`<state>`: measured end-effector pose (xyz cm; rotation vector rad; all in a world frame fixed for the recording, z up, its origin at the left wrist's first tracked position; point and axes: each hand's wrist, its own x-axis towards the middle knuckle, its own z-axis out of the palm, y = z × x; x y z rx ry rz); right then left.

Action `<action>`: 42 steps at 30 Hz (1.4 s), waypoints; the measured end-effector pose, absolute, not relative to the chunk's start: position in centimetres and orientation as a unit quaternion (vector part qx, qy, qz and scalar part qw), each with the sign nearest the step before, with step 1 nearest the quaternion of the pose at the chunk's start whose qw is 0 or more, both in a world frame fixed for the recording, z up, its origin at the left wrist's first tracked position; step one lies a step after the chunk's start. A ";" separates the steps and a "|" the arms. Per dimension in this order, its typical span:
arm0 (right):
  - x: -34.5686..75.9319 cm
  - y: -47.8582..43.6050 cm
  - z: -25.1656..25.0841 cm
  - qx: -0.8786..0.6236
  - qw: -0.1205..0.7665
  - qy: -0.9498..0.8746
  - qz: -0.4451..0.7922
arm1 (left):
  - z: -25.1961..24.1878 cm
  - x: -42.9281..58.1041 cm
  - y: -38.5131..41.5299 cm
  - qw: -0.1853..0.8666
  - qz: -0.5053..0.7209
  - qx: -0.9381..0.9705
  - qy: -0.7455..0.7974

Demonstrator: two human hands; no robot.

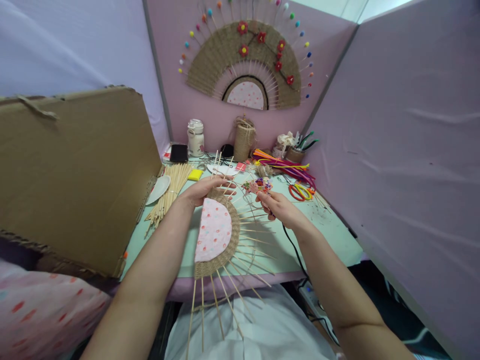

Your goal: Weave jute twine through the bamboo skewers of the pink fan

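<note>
My left hand [210, 189] grips the upper end of a half-round woven fan [234, 227], its fingers among the thin wooden sticks. The fan is tilted on its side, with a pink dotted cloth centre [215, 230], a twine-woven band and bare sticks spreading right and toward my lap. My right hand [276, 206] is closed around a flower-patterned glue gun [258, 186], its front pointing left toward the fan. A black cord [294, 247] runs down from that hand. Loose twine [250, 200] hangs between the two hands.
A finished fan with red flowers [243, 50] is pinned on the back wall. Behind my hands stand a white jar [195, 137] and a twine roll [243, 140]. Bundled sticks [170, 192] lie left, scissors [300, 192] and pipe cleaners [287, 167] right. Cardboard [75, 175] borders the left.
</note>
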<state>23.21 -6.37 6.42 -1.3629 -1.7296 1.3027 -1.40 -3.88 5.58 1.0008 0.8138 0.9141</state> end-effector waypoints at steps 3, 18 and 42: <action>23.7 -6.5 6.2 -0.510 0.342 -0.637 0.466 | 5.5 -1.4 -3.9 0.708 0.413 0.449 0.356; 34.2 -2.3 -1.5 -0.775 0.103 -0.623 0.014 | 5.3 -1.6 -3.8 0.711 0.425 0.458 0.323; 19.9 -3.9 7.3 -0.508 0.328 -0.795 0.048 | 5.8 -1.0 -4.3 0.708 0.448 0.445 0.317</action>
